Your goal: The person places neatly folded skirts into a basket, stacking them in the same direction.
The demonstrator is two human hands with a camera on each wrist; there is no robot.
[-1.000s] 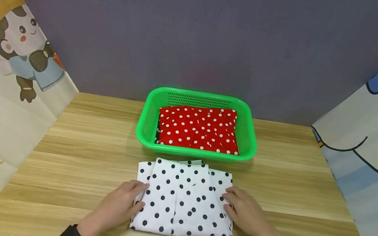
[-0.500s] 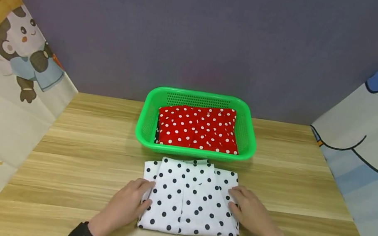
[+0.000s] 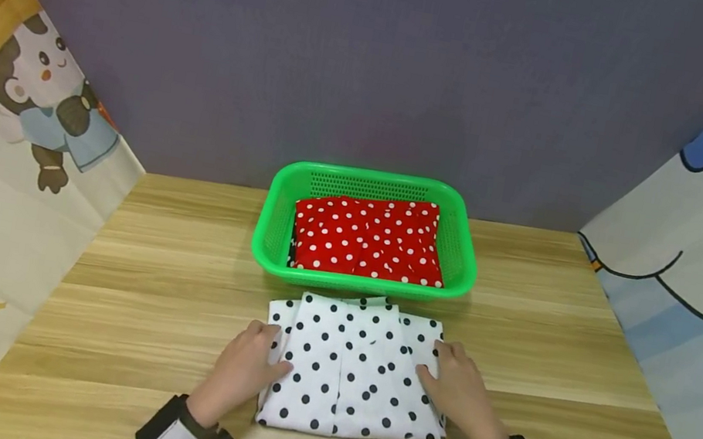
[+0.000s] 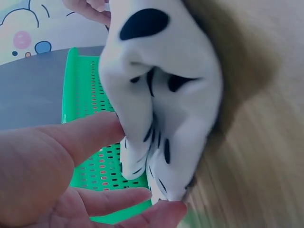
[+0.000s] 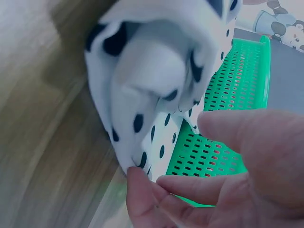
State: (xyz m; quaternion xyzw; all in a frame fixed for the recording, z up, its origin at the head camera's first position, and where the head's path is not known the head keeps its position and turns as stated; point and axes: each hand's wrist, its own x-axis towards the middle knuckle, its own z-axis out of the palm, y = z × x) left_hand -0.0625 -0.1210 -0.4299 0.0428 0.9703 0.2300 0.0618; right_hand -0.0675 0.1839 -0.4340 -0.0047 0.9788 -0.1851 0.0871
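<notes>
A folded white cloth with black dots [image 3: 359,378] lies on the table between my hands. At its left edge is my left hand [image 3: 241,365], thumb over the top and fingers by the side. My right hand [image 3: 465,393] is at the opposite edge, its thumb reaching over the cloth. In the left wrist view, the thumb and fingertips [image 4: 173,211] touch the cloth's layered side, with a gap between them. The right wrist view has fingertips [image 5: 137,178] against the cloth's far corner, while the thumb looks barely in contact. Neither hand visibly closes round the fabric.
Just behind the cloth stands a green perforated basket [image 3: 465,271]. It holds a folded red cloth with white dots [image 3: 369,238], with a dark dotted edge under it. A grey wall [image 3: 379,60] rises behind the wooden table [image 3: 175,259], and printed sheets flank both sides.
The dotted white cloth shifted slightly right and away from me, then stopped. Both hands moved with it; since then the hands have turned a little, with their thumbs reaching further over the cloth.
</notes>
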